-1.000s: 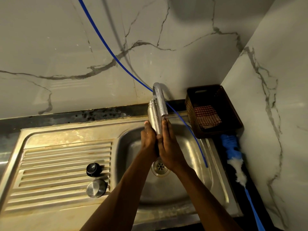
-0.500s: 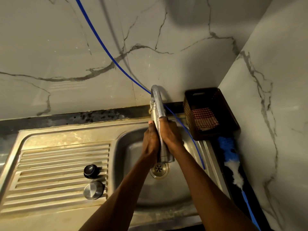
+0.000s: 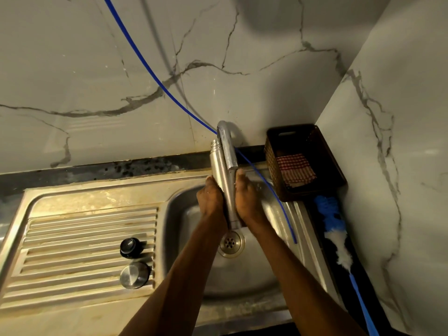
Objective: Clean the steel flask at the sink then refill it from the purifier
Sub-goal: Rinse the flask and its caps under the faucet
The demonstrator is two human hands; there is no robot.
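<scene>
L hand (image 3: 211, 198) & R hand (image 3: 246, 200): fingers clamped on flask (image 3: 221, 175) (under tap (image 3: 228, 147)); axis upright, mouth toward wall.

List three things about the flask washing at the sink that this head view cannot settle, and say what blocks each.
1. Steel flask mouth: hidden behind the tap.
2. Finger grip: the left hand and right hand show only their backs.
3. Running water: too faint to tell.
4. Purifier: not in frame; the blue tube is cut by the top edge.
</scene>
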